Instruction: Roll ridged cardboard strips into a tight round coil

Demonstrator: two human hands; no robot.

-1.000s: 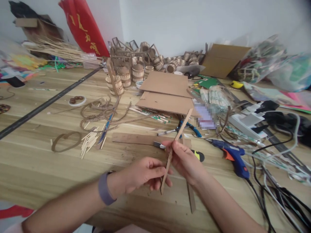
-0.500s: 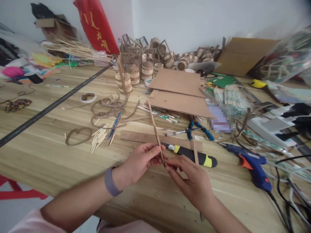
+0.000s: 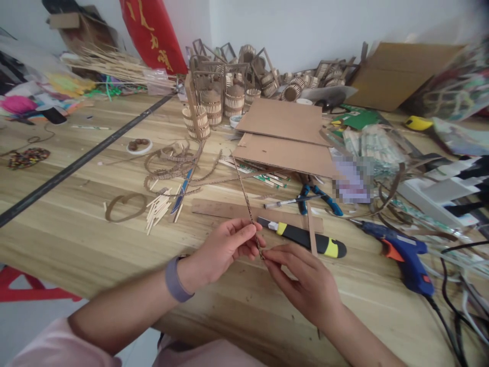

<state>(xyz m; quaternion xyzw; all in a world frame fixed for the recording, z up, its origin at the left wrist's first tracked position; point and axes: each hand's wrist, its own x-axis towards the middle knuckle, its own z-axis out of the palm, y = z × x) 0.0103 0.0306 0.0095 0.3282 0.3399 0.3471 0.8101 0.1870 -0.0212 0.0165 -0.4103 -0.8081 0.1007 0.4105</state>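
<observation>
Cardboard strip [image 3: 245,196], thin, brown, edge-on with corrugations showing, pinched by left hand [image 3: 240,238] and right hand [image 3: 296,275].

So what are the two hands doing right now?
Left hand: closed, pinching the cardboard strip.
Right hand: closed, fingertips on the strip's lower end.

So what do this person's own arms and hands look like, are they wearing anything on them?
Both the left hand and the right hand are ungloved, with no ring visible on the fingers. A wide, plain, greyish-purple wristband circles the left wrist. A loose, pale pink sleeve ends above the left forearm; no sleeve shows on the right.
</observation>
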